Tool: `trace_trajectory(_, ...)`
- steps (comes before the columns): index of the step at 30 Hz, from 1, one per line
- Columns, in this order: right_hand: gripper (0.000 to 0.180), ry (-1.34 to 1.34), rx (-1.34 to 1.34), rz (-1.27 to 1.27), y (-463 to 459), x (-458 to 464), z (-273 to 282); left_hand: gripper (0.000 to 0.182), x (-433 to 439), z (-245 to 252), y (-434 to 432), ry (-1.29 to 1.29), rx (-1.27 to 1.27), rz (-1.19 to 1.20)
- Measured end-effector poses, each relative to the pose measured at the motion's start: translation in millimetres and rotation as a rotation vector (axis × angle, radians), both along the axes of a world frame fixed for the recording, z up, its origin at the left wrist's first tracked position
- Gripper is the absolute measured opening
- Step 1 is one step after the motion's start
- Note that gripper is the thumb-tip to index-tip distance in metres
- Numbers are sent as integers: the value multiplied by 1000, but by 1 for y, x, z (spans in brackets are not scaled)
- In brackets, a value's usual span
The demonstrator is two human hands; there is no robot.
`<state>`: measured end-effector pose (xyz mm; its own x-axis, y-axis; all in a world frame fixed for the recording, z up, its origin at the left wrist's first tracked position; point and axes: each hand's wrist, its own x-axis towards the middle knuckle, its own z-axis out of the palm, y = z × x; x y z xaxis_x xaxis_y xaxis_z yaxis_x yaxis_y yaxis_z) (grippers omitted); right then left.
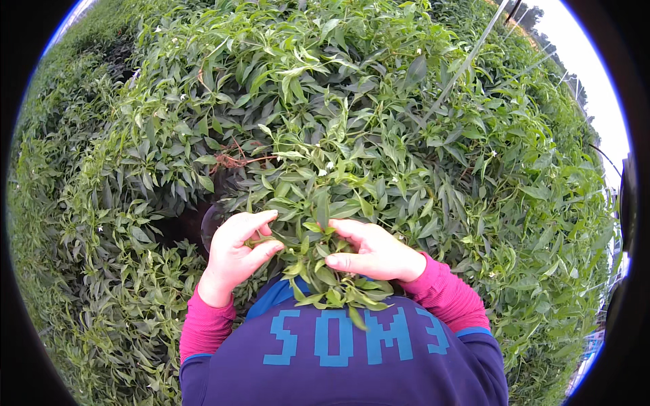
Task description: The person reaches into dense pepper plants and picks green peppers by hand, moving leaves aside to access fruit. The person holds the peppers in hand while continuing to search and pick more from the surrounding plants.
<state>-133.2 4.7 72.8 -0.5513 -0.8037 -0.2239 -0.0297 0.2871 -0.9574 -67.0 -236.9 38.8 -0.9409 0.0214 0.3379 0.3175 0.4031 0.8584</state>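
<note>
In front of my chest, my left hand (pixel 238 248) is raised beside a leafy shoot (pixel 327 271), its thumb and index finger apart. Nothing shows clearly between those fingers, and some fingertips are hidden behind the hand. My right hand (pixel 378 254) is on the other side of the same shoot, with thumb and index finger spread. Its index fingertip meets leaves near an upright leaf (pixel 323 208). The lower leaves of the shoot overlap the front of my dark blue shirt (pixel 325 380).
Dense green plants (pixel 355 101), apparently peppers with small white flowers (pixel 322 172), surround me. Dry brown stems (pixel 236 160) tangle ahead. A pale trellis line or pole (pixel 464 63) slants at upper right. Beside my left hand is a round-edged object (pixel 207 226), mostly hidden.
</note>
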Motion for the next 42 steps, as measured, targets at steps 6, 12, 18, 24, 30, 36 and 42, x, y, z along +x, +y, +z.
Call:
trace_trajectory(6,51,-312,-451,-102,-52,14,-28,59,4,63,26,-67,-527,-93)
trace_trajectory(12,55,-113,-105,7,-34,7,-8,56,20,42,21,-306,-839,-16)
trace_trajectory(18,9,899,-236,-561,14,-60,15,43,32,16,16,-255,-829,7)
trace_trajectory(24,16,1187,359,58,-42,-96,-47,43,36,15,19,-360,-799,38)
trace_trajectory(30,12,1215,340,312,-57,-105,-39,42,42,11,16,-273,-787,59)
trace_trajectory(36,12,1171,386,348,-70,-99,-15,42,42,10,11,-189,-714,75)
trace_trajectory(42,14,1050,506,428,-71,-100,-12,43,38,10,11,-171,-709,54)
